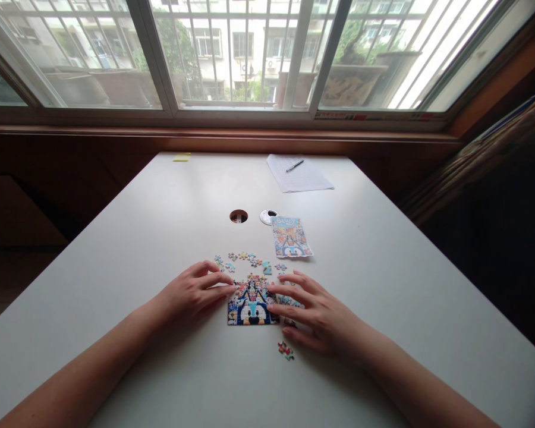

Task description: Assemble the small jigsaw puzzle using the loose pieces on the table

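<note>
A partly joined jigsaw puzzle with a blue cartoon dog's face lies flat on the white table. My left hand rests at its upper left edge, fingertips touching the pieces; whether a piece is between them is too small to see. My right hand lies over the puzzle's right side with its fingers spread, the tips on its edge. Loose puzzle pieces are scattered above the puzzle, and others show partly under my right hand. A few more pieces lie below that hand.
Beyond the puzzle lies a picture sheet with the same dog. Near it are a round cable hole and a metal ring cover. Paper sheets with a pen and a yellow note lie by the window.
</note>
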